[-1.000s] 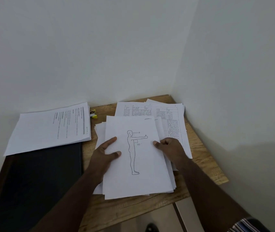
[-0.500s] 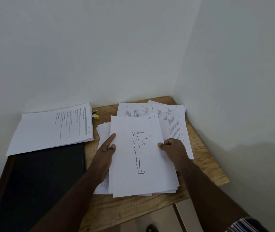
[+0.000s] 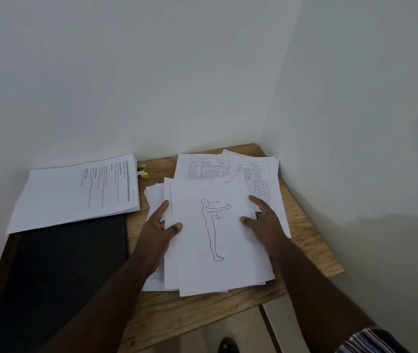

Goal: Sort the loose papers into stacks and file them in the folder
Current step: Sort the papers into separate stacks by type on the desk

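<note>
The loose paper pile (image 3: pixel 218 240) lies mid-desk, a figure drawing on top — the left hand (image 3: pixel 159 226) pinches its left edge, thumb on top. The right hand (image 3: pixel 264 220) rests spread-fingered on its right edge. A black folder (image 3: pixel 57 271) lies to the left under a printed stack (image 3: pixel 75 192) on the wooden desk (image 3: pixel 304 238).

Plain white walls (image 3: pixel 151 72) meeting in a corner, wooden table (image 3: pixel 304 240) pushed into that corner, pale floor (image 3: pixel 228 327) below its front edge, soft dim light
</note>
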